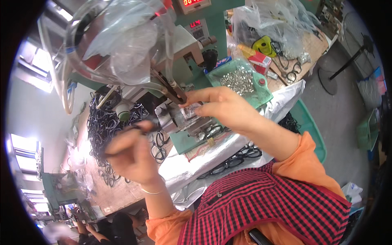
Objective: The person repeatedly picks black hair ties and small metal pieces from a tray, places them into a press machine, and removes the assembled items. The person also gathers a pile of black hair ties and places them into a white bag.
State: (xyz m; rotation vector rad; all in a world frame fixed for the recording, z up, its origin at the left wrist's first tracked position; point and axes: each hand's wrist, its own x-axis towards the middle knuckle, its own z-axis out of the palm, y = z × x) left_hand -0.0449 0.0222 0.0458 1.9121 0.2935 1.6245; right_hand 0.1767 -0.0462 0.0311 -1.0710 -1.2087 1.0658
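Observation:
My right hand (pixel 225 105) reaches into the working area of a green bench machine (pixel 196 72). Its fingertips are at a small clear block (pixel 190 111) on the metal fixture (pixel 180 121), close beside the dark machine jaws (pixel 177 93). Whether the fingers grip a small part is hidden. My left hand (pixel 133 153), blurred, is raised left of the fixture. Between its thumb and fingers is a dark thin piece (pixel 145 127), too blurred to identify exactly. A black eyeglass frame (pixel 212 131) lies in front of the fixture.
A heap of dark eyeglass frames (pixel 102 122) covers the bench at left. Small metal parts (pixel 239 81) fill a green tray (pixel 260 98). More frames (pixel 229 163) rest on silvery sheeting (pixel 180 168). Plastic-wrapped tubing (pixel 122 46) hangs overhead. A person in dark clothing (pixel 113 228) sits beyond.

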